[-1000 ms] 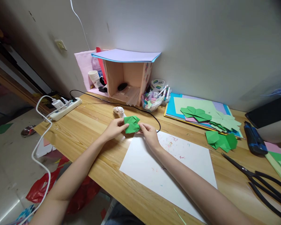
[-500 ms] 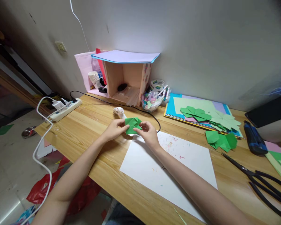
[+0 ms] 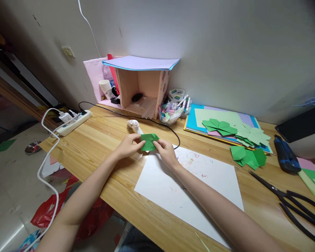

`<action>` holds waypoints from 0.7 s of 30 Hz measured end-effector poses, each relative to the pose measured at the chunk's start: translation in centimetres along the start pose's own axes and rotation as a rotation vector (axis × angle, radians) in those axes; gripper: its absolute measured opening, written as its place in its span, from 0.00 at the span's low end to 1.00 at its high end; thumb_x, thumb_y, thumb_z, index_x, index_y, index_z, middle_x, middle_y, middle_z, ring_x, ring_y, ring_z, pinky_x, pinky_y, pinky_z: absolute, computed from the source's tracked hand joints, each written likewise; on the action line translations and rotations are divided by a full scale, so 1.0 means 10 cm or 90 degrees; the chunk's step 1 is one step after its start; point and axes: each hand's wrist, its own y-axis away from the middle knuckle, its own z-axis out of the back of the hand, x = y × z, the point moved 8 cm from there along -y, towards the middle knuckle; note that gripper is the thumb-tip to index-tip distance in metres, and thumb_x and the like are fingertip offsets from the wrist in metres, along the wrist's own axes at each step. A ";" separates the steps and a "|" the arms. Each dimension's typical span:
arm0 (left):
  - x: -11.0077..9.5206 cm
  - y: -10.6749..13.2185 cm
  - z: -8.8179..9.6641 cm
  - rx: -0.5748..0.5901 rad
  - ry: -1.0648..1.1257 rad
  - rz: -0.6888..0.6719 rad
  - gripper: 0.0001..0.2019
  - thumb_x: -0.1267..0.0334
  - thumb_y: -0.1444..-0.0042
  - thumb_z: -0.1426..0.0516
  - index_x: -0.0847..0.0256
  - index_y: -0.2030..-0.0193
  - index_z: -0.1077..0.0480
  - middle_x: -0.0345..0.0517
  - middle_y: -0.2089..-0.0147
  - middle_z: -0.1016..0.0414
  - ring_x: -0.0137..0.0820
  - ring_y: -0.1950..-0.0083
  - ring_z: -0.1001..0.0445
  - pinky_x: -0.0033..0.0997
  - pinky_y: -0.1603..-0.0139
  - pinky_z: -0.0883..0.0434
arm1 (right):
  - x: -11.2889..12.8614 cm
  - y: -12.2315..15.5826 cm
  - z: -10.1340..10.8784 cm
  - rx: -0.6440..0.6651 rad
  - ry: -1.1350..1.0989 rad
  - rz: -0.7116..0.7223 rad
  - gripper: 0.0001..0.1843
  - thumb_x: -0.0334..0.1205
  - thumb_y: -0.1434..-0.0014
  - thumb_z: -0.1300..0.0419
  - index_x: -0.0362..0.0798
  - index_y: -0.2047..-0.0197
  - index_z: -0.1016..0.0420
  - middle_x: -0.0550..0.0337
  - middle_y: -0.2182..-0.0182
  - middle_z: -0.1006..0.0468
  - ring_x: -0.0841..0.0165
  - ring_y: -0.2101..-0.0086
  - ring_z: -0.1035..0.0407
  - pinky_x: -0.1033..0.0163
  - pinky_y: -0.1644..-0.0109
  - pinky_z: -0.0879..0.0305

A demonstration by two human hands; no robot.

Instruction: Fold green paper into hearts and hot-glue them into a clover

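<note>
A small folded piece of green paper (image 3: 148,142) is held up between my two hands, above the far left corner of a white sheet (image 3: 199,189) flecked with colour. My left hand (image 3: 128,145) pinches its left edge between thumb and fingers. At the right edge, my right hand (image 3: 167,150) pinches it with the thumb in front. Just behind the paper lies a white glue gun (image 3: 133,124), partly hidden by it. More folded green paper pieces (image 3: 248,157) rest to the right of the white sheet.
Black scissors (image 3: 275,190) and a box cutter (image 3: 286,154) lie at the right. Coloured sheets (image 3: 191,122) bear green paper shapes (image 3: 219,126). Behind stand an open cardboard box (image 3: 149,82), a tub of paper scraps (image 3: 170,115) and a power strip (image 3: 75,122). A black cable (image 3: 152,120) crosses the table.
My right fingers have shifted from over the green paper's right part to its edge, and the paper now looks flatter. My left hand keeps its grip nearly in place.
</note>
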 end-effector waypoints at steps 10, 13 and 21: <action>0.20 -0.04 0.02 -0.026 0.150 0.084 0.15 0.56 0.49 0.44 0.69 0.65 0.27 0.46 0.69 0.26 0.30 0.69 0.30 0.27 0.68 0.34 | -0.03 -0.01 0.06 -0.040 -0.053 -0.030 0.17 0.52 0.47 0.44 0.44 0.67 0.27 0.57 0.71 0.25 0.69 0.75 0.33 0.65 0.71 0.36; 0.26 -0.03 -0.05 -0.002 0.223 0.118 0.15 0.55 0.51 0.43 0.68 0.67 0.27 0.46 0.70 0.25 0.31 0.69 0.28 0.28 0.67 0.32 | -0.01 -0.01 0.05 -0.038 -0.021 -0.017 0.15 0.49 0.52 0.38 0.45 0.67 0.27 0.58 0.72 0.25 0.70 0.76 0.34 0.65 0.73 0.36; 0.28 -0.03 -0.09 0.025 0.261 0.127 0.15 0.54 0.51 0.42 0.68 0.73 0.27 0.48 0.73 0.24 0.31 0.70 0.26 0.30 0.65 0.30 | -0.01 -0.02 0.07 -0.052 -0.024 -0.005 0.15 0.48 0.47 0.43 0.44 0.69 0.27 0.58 0.74 0.25 0.69 0.74 0.33 0.66 0.72 0.38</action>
